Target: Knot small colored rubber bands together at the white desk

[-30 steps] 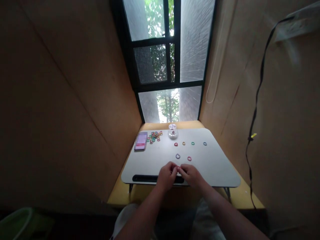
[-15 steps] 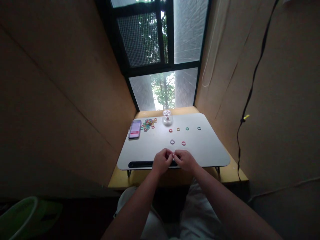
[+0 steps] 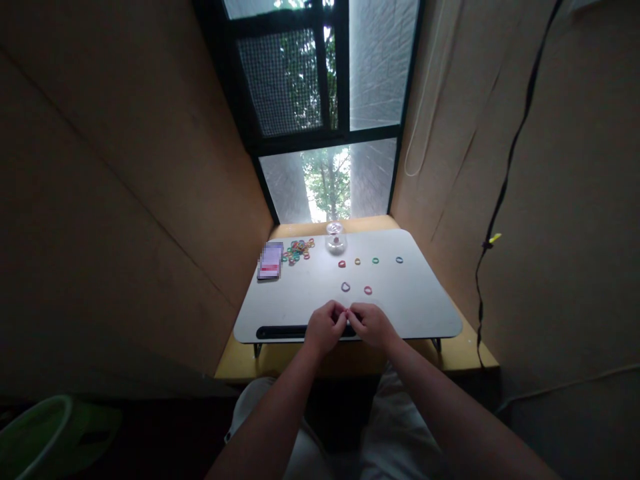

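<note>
My left hand (image 3: pixel 326 327) and my right hand (image 3: pixel 371 324) meet over the near edge of the white folding table (image 3: pixel 290 303). Both are closed, thumbs and forefingers pinched together fingertip to fingertip. Whatever small thing lies between them is mostly hidden; only a reddish speck shows. Just beyond the hands lie a purple hair tie (image 3: pixel 345 287) and a pink hair tie (image 3: pixel 368 291). Farther back, a row holds a red hair tie (image 3: pixel 342 264), a yellow one (image 3: pixel 357 261), a green one (image 3: pixel 375 261) and a dark teal one (image 3: pixel 399 260).
A heap of coloured hair ties (image 3: pixel 299 251) lies at the back left, beside a phone (image 3: pixel 271 261) with a lit, blurred screen. A clear jar (image 3: pixel 335 240) stands at the back middle. A black slot (image 3: pixel 283 331) runs along the near edge. A green basket (image 3: pixel 60 433) sits lower left.
The hands stay pinched together in nearly the same place, with the fingertips slightly shifted. The whole view has moved down slightly; the hair ties on the table lie as before.
</note>
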Available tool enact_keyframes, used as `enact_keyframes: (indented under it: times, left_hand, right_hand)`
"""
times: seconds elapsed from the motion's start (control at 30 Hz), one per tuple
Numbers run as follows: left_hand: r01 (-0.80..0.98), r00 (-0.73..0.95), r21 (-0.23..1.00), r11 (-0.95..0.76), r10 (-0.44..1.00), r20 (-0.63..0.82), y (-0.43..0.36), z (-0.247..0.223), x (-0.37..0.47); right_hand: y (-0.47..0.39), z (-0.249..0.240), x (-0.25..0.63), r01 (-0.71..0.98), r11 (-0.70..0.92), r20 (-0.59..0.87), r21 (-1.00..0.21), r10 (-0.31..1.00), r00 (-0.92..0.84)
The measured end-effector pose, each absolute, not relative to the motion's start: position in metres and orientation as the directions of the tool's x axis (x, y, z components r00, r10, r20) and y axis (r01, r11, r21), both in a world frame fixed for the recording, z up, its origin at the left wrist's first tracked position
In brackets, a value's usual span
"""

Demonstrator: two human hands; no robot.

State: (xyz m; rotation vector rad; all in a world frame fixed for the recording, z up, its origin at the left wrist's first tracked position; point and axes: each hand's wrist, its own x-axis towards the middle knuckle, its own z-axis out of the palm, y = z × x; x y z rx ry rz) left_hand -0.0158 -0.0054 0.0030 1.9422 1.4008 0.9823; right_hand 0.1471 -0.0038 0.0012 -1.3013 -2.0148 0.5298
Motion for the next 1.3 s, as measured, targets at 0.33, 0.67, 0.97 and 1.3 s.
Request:
enact_keyframes:
  times: [0.33,0.67,0.97,1.3]
  left_hand:
    - [0.553,0.182,0.775,-0.306,0.952,0.246,-0.0068,0.0061,-0.0145]
    - [0.539,0.194,0.787,-0.300,0.954,0.231,-0.0095,0.0102,-0.0149]
    - [0.532,0.198,0.788,-0.310,0.950,0.240,-0.0081,0.0065,-0.0157]
    - [0.553,0.206,0.770,-0.319,0.948,0.244,-0.0084,0.0062,-0.0157]
  right_hand:
    - [-0.0048,0.0023,0.1470,0.625,0.434,0.322,-0.649,0.901,-0.291]
    - [-0.0050,-0.0001,0.1464,0.642,0.424,0.316,-0.639,0.906,-0.283]
    - [-0.0050,-0.0012,0.1451,0.645,0.427,0.332,-0.634,0.904,-0.272]
    - [-0.0054,-0.0015,0.1461,0.577,0.384,0.320,-0.720,0.923,-0.215]
